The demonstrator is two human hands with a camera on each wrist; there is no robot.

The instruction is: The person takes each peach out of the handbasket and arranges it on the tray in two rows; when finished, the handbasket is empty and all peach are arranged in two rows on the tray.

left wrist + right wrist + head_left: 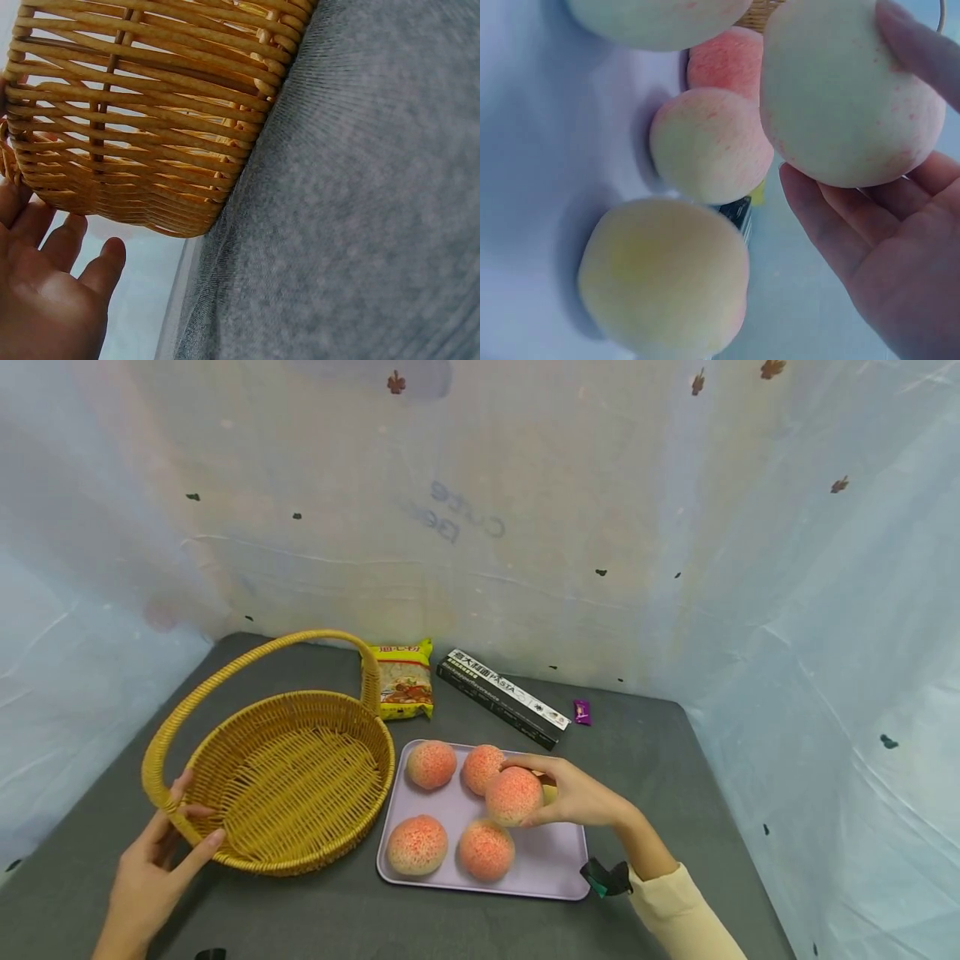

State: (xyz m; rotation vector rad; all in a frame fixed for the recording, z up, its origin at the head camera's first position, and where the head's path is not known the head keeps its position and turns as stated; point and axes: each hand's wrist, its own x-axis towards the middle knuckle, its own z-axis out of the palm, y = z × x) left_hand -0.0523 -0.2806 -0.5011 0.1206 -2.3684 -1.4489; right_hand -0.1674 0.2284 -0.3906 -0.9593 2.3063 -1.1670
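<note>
My left hand [150, 872] grips the near left side of a yellow wicker basket [300, 789], at the rim by the foot of its handle. In the left wrist view, its fingers lie against the woven wall [142, 127]. With thumb and fingers, my right hand [581, 793] holds a pink-speckled peach [514, 797], raised over a pale lilac tray [551, 864]. On the tray sit more peaches, two at the front [417, 845] and two at the back [431, 765]. A yellowish peach [667, 277] is mostly hidden behind my right hand in the head view.
Behind the basket lies a yellow food packet [405, 681]. A long black pasta box [502, 697] slants behind the tray, with a small purple wrapped sweet [582, 712] by its right end. Pale sheeting [525, 527] encloses the dark grey table [645, 760].
</note>
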